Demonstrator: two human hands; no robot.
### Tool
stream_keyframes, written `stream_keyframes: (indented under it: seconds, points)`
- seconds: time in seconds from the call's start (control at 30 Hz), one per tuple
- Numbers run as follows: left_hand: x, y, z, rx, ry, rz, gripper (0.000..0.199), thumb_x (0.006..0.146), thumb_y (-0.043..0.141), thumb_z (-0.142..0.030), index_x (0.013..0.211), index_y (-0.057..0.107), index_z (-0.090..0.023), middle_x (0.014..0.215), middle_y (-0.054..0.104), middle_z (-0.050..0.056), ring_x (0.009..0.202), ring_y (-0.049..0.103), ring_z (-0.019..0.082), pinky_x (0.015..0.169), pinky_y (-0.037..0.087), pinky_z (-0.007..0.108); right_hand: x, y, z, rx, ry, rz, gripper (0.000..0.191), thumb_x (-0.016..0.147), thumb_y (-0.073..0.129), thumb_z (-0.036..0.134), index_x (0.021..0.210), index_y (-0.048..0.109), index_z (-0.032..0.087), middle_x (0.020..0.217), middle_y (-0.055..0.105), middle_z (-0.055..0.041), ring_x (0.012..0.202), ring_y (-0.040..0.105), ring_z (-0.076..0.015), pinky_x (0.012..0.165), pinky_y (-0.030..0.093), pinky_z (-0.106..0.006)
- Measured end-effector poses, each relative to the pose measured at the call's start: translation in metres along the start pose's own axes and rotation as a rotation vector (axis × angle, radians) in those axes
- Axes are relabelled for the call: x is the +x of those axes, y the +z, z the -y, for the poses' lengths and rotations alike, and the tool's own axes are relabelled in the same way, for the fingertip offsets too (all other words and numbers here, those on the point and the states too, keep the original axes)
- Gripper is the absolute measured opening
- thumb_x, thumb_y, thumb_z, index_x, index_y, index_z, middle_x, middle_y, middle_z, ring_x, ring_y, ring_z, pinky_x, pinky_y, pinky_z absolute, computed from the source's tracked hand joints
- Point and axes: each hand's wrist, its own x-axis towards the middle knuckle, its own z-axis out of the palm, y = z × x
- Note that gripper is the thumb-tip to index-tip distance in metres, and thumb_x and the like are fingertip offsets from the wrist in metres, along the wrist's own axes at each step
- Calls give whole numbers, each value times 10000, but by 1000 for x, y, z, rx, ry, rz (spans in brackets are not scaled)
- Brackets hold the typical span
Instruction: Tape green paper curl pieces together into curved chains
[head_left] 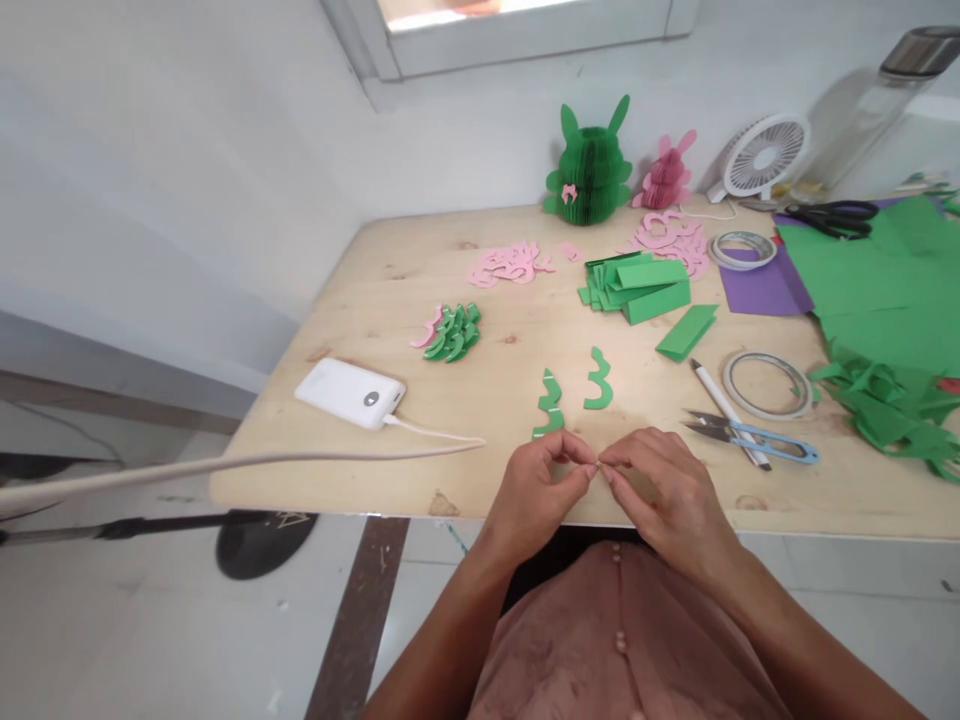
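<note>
My left hand (541, 490) and my right hand (667, 490) meet fingertip to fingertip just over the table's front edge. Thumb and index finger of each are pinched together, and whatever lies between them is too small to make out. Just beyond my left hand lies a wavy green paper cutout (550, 400) with small white strips on it, partly covered by the fingers. A second scalloped green cutout (598, 380) rests beside it. Blue-handled scissors (780, 443) lie across a white marker (724, 400) to the right of my right hand.
A white power bank (349, 392) with a cable is at left. Small green cutouts (454, 333), pink scraps (510, 263) and folded green strips (637, 285) lie farther back. Tape rolls (769, 385), green sheets (862, 270), a fan (765, 158) and a green paper figure (591, 175) stand around.
</note>
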Motion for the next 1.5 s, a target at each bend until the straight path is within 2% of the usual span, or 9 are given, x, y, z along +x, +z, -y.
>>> stream_keyframes:
  seconds: [0.3,0.47,0.57,0.63,0.7,0.83,0.97,1.17,1.5]
  points:
    - [1,0,2,17,16,36,60,774,585,-208,753,631,-176,766,668,12,777,604,159,787,461,291,0,4,-2,20,6,-29,109,854,494,130,793,559,192,730,590,-17,716,547,-160,680,381,-310]
    - [-4,0,1,8,51,-21,146,793,576,-200,929,624,-179,805,673,16,798,627,160,780,475,295,-2,8,0,159,141,-70,104,854,501,134,789,553,197,716,572,-3,696,522,-139,660,402,-280]
    - [-6,-2,5,163,114,-168,166,821,549,-190,976,607,-195,841,672,18,820,628,164,792,477,307,-3,9,2,260,234,-82,105,851,510,141,789,568,203,718,574,6,669,512,-121,629,404,-252]
    - [-5,-4,10,342,176,-281,163,824,537,-168,975,593,-197,896,668,33,868,621,180,819,473,329,-3,11,2,305,287,-87,101,848,520,155,783,578,206,715,575,12,633,495,-111,602,396,-241]
    - [-1,-6,15,518,226,-345,180,817,546,-159,991,574,-193,944,658,51,911,608,205,829,471,355,-3,13,2,346,337,-87,94,849,529,179,781,589,208,726,586,11,620,491,-109,581,390,-236]
    - [9,-6,21,765,266,-360,247,791,610,-201,1029,547,-193,965,646,59,911,582,239,798,463,378,-4,17,-1,410,405,-81,101,855,538,230,779,600,205,750,605,-4,675,531,-125,591,399,-238]
    - [16,-4,21,886,253,-351,294,766,643,-208,1042,543,-188,939,649,62,881,573,255,770,443,385,-6,21,-4,422,424,-69,124,866,534,265,781,598,202,750,601,-10,697,543,-133,617,408,-246]
    - [21,-4,24,897,264,-352,272,779,588,-140,1046,547,-174,923,657,68,857,581,247,743,431,377,-7,23,-5,398,422,-65,132,871,529,272,781,597,202,756,600,-11,694,538,-134,611,404,-248]
    - [22,-5,33,811,340,-483,237,819,497,-104,1030,572,-180,842,674,54,768,588,210,693,445,333,-9,24,-7,385,397,-56,142,884,515,276,794,597,204,764,599,-12,708,546,-135,622,409,-244]
